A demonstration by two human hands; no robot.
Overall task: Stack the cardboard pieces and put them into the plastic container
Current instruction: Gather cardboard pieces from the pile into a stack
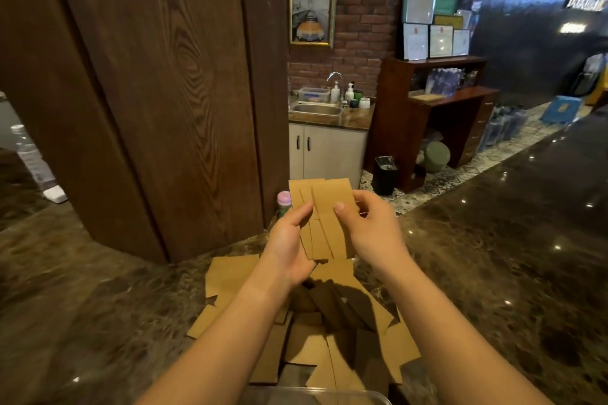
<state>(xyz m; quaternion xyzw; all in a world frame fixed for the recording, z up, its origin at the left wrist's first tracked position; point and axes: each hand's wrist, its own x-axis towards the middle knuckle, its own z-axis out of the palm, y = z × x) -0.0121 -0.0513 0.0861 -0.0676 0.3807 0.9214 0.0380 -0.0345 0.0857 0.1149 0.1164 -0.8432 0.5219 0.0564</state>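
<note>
as both hands (332, 233) hold cardboard pieces (324, 217)

Matt tan cardboard pieces (324, 220), flat and smooth, fanned between bare left hand (289, 245) and right hand (370, 230). Same dull brown card in loose pile (306, 339) below. Glossy dark mottled stone counter (493, 256), polished, glinting with light spots. Clear smooth plastic container rim (316, 393). Dark brown wooden pillar (158, 92), heavy grain, satin sheen.
</note>
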